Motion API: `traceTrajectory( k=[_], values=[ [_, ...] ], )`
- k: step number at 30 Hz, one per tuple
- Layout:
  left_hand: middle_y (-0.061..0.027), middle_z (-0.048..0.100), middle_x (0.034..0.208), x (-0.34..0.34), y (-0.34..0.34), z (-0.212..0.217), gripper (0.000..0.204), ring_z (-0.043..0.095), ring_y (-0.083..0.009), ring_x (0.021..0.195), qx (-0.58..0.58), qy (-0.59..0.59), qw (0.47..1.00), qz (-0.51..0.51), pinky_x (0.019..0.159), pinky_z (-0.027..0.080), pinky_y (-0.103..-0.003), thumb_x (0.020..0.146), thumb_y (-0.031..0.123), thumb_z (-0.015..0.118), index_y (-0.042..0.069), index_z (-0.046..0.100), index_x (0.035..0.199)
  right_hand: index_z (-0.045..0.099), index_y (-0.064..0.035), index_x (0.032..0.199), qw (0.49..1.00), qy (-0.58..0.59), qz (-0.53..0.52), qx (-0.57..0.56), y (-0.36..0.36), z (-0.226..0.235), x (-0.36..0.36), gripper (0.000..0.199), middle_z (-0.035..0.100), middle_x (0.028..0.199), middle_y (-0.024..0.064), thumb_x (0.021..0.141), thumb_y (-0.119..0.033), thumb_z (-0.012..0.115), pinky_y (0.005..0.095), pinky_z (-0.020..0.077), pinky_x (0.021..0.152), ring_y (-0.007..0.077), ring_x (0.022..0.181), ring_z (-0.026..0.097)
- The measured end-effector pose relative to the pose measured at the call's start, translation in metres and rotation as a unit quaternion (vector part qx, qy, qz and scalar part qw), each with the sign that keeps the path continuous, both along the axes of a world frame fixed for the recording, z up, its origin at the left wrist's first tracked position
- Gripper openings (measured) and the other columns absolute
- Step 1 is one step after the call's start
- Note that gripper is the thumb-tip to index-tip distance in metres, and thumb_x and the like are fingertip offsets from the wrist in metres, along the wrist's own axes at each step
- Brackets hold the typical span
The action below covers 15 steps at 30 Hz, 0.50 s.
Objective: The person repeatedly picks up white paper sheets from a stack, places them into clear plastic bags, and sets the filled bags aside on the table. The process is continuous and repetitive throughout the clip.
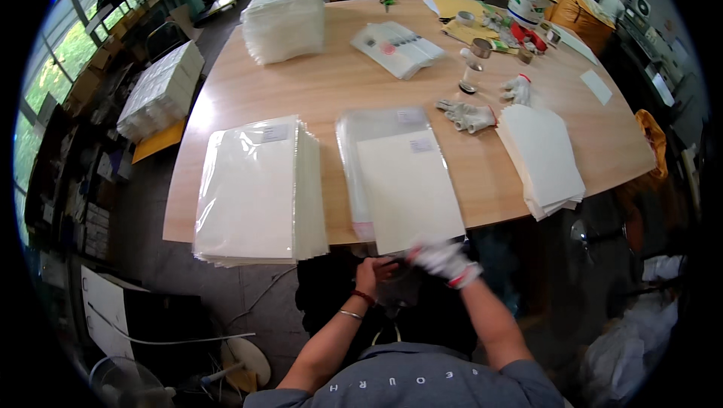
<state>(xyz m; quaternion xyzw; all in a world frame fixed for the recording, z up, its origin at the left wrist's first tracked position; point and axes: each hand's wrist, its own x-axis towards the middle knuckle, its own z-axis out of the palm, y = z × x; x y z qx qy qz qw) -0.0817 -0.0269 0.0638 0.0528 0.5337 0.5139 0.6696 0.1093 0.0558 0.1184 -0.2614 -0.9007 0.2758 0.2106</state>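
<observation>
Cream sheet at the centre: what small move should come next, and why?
Probably steady the near edge of the cream sheet with the gloved right hand: the sheet lies offset over the clear sleeves, that hand is blurred beside its edge, and the bare left hand is close by.

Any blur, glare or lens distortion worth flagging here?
Head view: the gloved right hand is smeared, apparently by motion; glare streaks the left stack of clear sleeves; the windows at left are bright; the fisheye bows the table edges and leaves the corners black.

White letters (421, 380) on grey shirt (422, 397), labels (420, 145) illegible
</observation>
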Motion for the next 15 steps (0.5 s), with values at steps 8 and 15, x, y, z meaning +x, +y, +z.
traceTrajectory(
  k=[8, 15],
  values=[
    [-0.0085, 0.063, 0.083, -0.021, -0.013, -0.021, 0.038, 0.060, -0.0173, 0.076, 0.160, 0.169, 0.966, -0.111, 0.067, 0.046, -0.028, 0.092, 0.026, 0.034, -0.001, 0.061, 0.087, 0.057, -0.0058, 0.093, 0.734, -0.600, -0.256, -0.188, -0.016, -0.010, 0.261, 0.021, 0.055, 0.090, 0.0123, 0.075, -0.015, 0.053, 0.0359, 0.0462, 0.068, 0.0298, 0.081, 0.055],
    [-0.0159, 0.043, 0.117, -0.034, -0.010, 0.001, 0.041, 0.043, -0.0296, 0.103, 0.260, 0.809, 0.514, -0.121, 0.085, 0.037, -0.037, 0.065, 0.007, 0.066, 0.007, 0.056, 0.105, 0.055, -0.0037, 0.094, 0.945, -0.119, -0.272, 0.137, -0.029, -0.033, 0.150, 0.021, 0.056, 0.091, 0.0128, 0.074, -0.010, 0.058, 0.0346, 0.0463, 0.066, 0.0264, 0.081, 0.056]
  ],
)
